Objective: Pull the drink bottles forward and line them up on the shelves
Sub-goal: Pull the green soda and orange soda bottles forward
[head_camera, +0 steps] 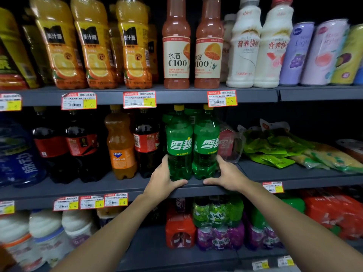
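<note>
On the middle shelf (88,188), the left green bottle (179,146) and right green bottle (206,146) stand upright, touching, near the front edge. The left hand (165,179) curls round the left green bottle's base, the right hand (227,177) round the right green bottle's base, thumbs lying in front.

Left hand (163,178) grips the left green bottle (179,146) low on its outer side; right hand (228,176) does the same on the right green bottle (206,146), thumbs in front of the bases. Both bottles stand upright and touching at the middle shelf (98,190) front edge, with the Fanta bottle (120,146) to their left.
</note>
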Demonstrator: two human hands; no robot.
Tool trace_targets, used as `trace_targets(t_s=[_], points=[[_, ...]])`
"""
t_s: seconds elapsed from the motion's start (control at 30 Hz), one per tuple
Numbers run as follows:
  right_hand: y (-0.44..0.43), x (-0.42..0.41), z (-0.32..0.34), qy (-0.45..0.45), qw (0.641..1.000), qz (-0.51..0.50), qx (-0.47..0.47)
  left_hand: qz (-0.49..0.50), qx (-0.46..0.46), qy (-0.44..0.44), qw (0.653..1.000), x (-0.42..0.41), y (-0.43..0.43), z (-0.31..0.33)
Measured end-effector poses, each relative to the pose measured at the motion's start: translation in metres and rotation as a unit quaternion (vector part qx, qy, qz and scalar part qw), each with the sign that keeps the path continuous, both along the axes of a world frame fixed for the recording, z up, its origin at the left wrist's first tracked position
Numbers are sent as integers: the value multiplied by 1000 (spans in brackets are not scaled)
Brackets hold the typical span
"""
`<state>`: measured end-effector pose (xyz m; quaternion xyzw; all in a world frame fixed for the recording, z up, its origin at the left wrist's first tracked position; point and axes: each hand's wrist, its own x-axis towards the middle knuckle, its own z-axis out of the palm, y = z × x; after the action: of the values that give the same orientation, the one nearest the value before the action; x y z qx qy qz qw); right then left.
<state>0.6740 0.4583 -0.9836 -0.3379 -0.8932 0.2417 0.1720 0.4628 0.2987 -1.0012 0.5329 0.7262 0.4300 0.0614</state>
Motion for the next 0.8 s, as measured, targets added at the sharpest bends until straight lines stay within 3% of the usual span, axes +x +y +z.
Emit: trace_targets(t_s=[0.53,0.8], points=[[2,0,-1,-3,1000,17,-15,62,14,12,998,10,3,-8],[-6,-4,-4,3,1000,-23,-5,55,6,9,998,11,2,-3]])
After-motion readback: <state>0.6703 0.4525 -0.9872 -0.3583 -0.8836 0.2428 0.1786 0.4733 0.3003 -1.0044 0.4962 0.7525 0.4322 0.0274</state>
